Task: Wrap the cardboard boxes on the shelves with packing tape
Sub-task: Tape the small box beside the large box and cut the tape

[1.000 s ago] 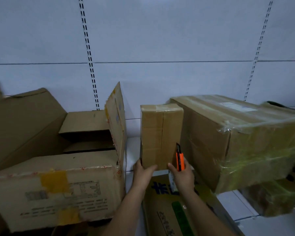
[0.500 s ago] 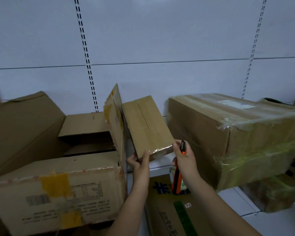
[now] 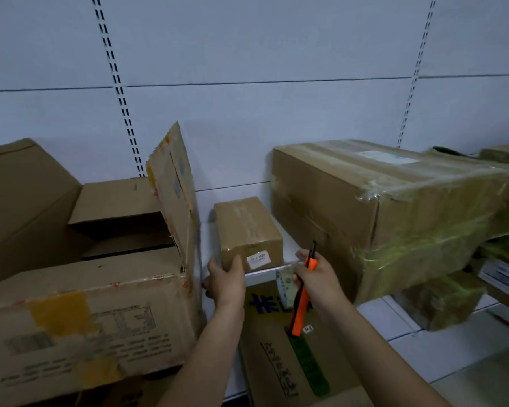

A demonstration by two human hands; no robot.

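— Where did the small box [image 3: 249,230] sit?

— On the white shelf [image 3: 265,270], lying flat between the open box [image 3: 80,312] and the big film-wrapped box [image 3: 373,207]. Plain brown cardboard, glossy tape on top, a white label on its near face.

— And the hands?

— I saw my left hand [image 3: 227,282] gripping its near left corner, thumb on the front. My right hand [image 3: 316,279] held an orange cutter [image 3: 301,295] and a tape roll [image 3: 285,284].
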